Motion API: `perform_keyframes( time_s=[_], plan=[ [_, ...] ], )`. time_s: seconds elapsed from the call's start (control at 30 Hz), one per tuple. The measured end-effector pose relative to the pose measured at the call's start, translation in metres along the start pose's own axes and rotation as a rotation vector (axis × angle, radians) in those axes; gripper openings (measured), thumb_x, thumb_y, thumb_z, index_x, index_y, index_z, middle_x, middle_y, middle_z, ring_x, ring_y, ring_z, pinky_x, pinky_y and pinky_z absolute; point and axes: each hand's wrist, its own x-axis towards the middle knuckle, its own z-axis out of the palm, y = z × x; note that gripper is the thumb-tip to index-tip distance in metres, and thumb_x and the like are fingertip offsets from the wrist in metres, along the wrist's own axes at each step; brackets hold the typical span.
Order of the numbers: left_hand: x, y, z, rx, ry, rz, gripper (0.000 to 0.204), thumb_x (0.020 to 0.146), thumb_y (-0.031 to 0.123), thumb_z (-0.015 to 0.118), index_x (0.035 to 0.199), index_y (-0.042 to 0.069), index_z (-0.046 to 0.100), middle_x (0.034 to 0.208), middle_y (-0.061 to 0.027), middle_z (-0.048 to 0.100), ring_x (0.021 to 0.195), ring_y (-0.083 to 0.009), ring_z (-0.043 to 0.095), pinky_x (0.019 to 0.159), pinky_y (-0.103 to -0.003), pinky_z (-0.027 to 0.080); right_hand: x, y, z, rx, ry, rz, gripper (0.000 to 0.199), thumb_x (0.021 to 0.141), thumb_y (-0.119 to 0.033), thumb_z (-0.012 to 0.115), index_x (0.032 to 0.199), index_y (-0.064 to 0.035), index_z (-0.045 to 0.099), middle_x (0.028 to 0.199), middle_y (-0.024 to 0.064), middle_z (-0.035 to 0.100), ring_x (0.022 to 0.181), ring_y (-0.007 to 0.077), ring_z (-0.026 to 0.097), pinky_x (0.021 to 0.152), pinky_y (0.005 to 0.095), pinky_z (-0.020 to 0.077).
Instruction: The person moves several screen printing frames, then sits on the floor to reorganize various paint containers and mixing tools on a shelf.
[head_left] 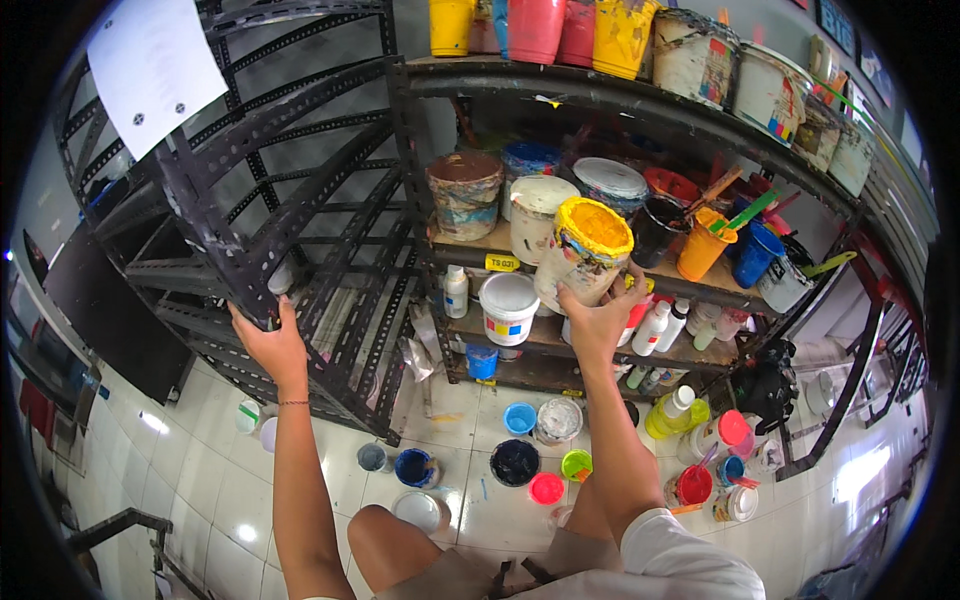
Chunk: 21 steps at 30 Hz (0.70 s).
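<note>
My right hand [597, 322] grips the lower side of a paint bucket with a yellow-smeared lid [585, 248], tilted at the front edge of a shelf board [480, 243]. My left hand [270, 343] holds a corner post of the empty dark metal rack [250, 215] on the left. A white lidded bucket [508, 305] stands on the shelf below, just left of my right hand. Both forearms rise from the lower edge, and my knee [385, 540] shows between them.
Shelves hold several paint tubs, a black pot [657, 228], an orange cup [702, 245] and squeeze bottles [652, 327]. On the tiled floor sit open paint cans: blue [519, 417], black [515, 462], green [576, 465], pink [546, 488]. A white sheet [155, 65] hangs top left.
</note>
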Motion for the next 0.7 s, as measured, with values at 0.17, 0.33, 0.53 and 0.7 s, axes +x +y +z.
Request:
perform_keyframes(
  time_s=[0.17, 0.33, 0.53, 0.7],
  plan=[
    [0.001, 0.005, -0.003, 0.004, -0.016, -0.025, 0.075, 0.083, 0.023, 0.071, 0.139, -0.009, 0.033, 0.133, -0.0263, 0.045, 0.123, -0.0404, 0.045, 0.104, -0.044, 0.035, 0.004, 0.013, -0.007, 0.291, 0.032, 0.104, 0.090, 0.069, -0.006, 0.079, 0.135, -0.0021, 0.018, 0.129, 0.0229, 0.044, 0.117, 0.0292, 0.050, 0.100, 0.0387, 0.0403],
    [-0.002, 0.012, 0.001, -0.026, -0.028, -0.063, 0.076, 0.083, 0.023, 0.071, 0.139, -0.011, 0.033, 0.135, -0.0274, 0.043, 0.126, -0.0401, 0.043, 0.105, -0.044, 0.034, 0.004, 0.034, -0.017, 0.476, 0.161, 0.190, 0.083, 0.077, 0.002, 0.072, 0.137, -0.0061, 0.016, 0.133, 0.0185, 0.040, 0.123, 0.0261, 0.046, 0.103, 0.0386, 0.0387],
    [0.003, -0.001, -0.002, 0.021, 0.002, 0.020, 0.076, 0.083, 0.025, 0.072, 0.137, -0.013, 0.034, 0.136, -0.0298, 0.043, 0.127, -0.0409, 0.043, 0.106, -0.044, 0.034, -0.007, 0.003, -0.027, 0.638, 0.206, 0.099, 0.078, 0.083, 0.003, 0.064, 0.143, -0.0131, 0.016, 0.138, 0.0117, 0.038, 0.125, 0.0247, 0.043, 0.104, 0.0407, 0.0396],
    [0.001, 0.001, 0.003, 0.002, 0.014, 0.021, 0.076, 0.082, 0.027, 0.073, 0.135, -0.013, 0.037, 0.134, -0.0297, 0.045, 0.126, -0.0407, 0.044, 0.106, -0.044, 0.034, -0.043, 0.012, -0.062, 0.698, 0.177, 0.215, 0.086, 0.082, 0.006, 0.064, 0.145, -0.0106, 0.008, 0.141, 0.0149, 0.032, 0.130, 0.0267, 0.038, 0.109, 0.0437, 0.0319]
  ],
)
